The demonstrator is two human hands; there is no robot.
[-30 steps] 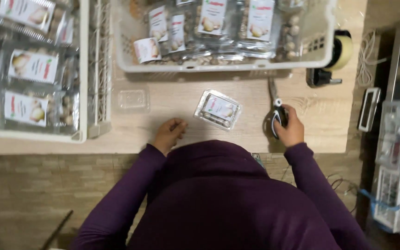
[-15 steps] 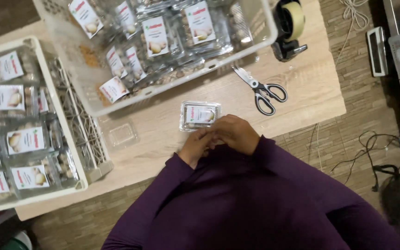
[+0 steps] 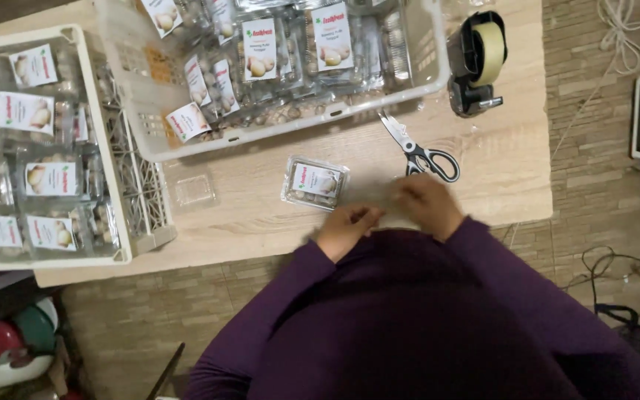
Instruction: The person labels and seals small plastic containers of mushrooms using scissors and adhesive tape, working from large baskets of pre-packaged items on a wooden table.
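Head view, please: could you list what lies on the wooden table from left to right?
Crate of labelled packs → empty clear tray → single labelled pack → scissors → tape dispenser.

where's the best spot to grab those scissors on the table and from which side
Probably by the black loop handles of the scissors, coming from the near table edge. They lie flat and closed on the wooden table, handles toward the person and right beside the right hand, while the blade tips point away at the white crate. Coming from the crate side would meet the points first.
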